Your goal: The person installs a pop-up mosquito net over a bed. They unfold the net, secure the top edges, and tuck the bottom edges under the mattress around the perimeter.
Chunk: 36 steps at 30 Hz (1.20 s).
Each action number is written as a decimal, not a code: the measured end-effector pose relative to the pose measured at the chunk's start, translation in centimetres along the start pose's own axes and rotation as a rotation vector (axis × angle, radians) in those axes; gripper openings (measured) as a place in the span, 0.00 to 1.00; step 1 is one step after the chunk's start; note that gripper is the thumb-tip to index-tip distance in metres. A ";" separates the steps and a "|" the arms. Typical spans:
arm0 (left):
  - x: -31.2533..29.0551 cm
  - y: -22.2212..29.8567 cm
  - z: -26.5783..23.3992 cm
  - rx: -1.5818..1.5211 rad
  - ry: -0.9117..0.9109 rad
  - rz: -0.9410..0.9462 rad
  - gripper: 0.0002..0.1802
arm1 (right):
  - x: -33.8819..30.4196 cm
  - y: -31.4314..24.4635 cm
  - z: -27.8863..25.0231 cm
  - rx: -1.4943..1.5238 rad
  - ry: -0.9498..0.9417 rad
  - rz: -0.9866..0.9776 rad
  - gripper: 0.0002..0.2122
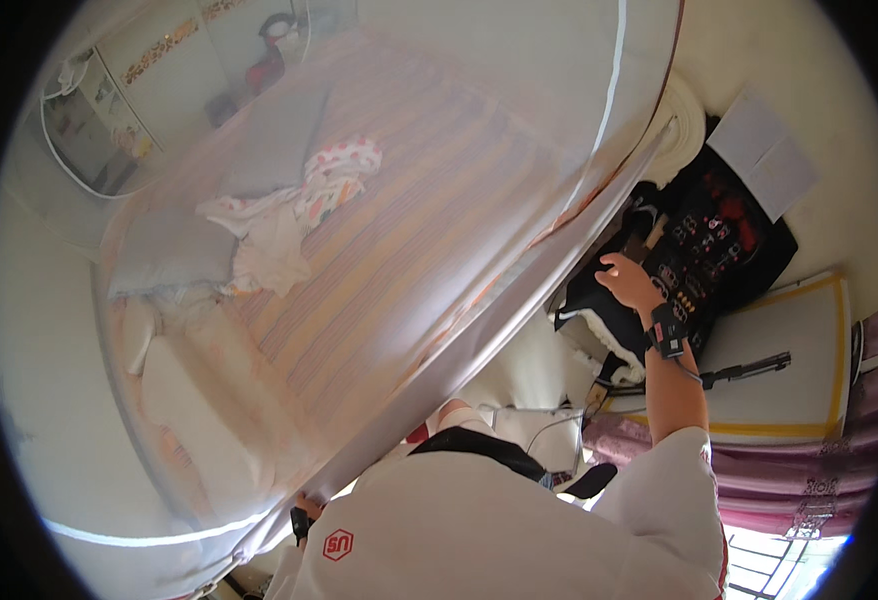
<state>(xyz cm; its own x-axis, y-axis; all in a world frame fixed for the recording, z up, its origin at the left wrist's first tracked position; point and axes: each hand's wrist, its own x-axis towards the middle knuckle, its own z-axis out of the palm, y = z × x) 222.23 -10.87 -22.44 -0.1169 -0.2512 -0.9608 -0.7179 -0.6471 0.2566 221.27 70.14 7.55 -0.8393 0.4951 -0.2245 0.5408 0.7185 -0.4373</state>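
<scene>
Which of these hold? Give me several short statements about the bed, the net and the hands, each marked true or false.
1. The right hand rests on the black patterned blanket. True.
2. The sheer white mosquito net is rolled up off the bed. False: it hangs stretched over the striped mattress.
3. The right wrist wears a black strap-on device. True.
4. The left hand is raised above the grey pillows. False: it is low at the net's lower edge, near the body.
5. Crumpled white and spotted cloths lie on the bed. True.
</scene>
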 end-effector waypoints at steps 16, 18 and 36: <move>-1.9 -7.5 10.4 -0.160 0.169 0.204 0.16 | 28.4 19.2 -15.8 0.753 0.597 0.374 0.27; -3.0 -10.2 13.6 -0.175 0.169 0.200 0.16 | 32.4 21.4 -17.6 0.841 0.643 0.360 0.27; -13.9 -21.0 26.3 -0.227 0.216 0.312 0.21 | 40.4 20.8 -21.0 1.411 0.793 0.188 0.15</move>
<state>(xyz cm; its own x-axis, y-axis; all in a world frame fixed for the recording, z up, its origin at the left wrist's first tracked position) 220.88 25.16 -17.20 -0.1409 -0.5884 -0.7962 -0.4988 -0.6525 0.5705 199.77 115.35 7.71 -0.2926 0.9530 -0.0790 -0.2248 -0.1488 -0.9630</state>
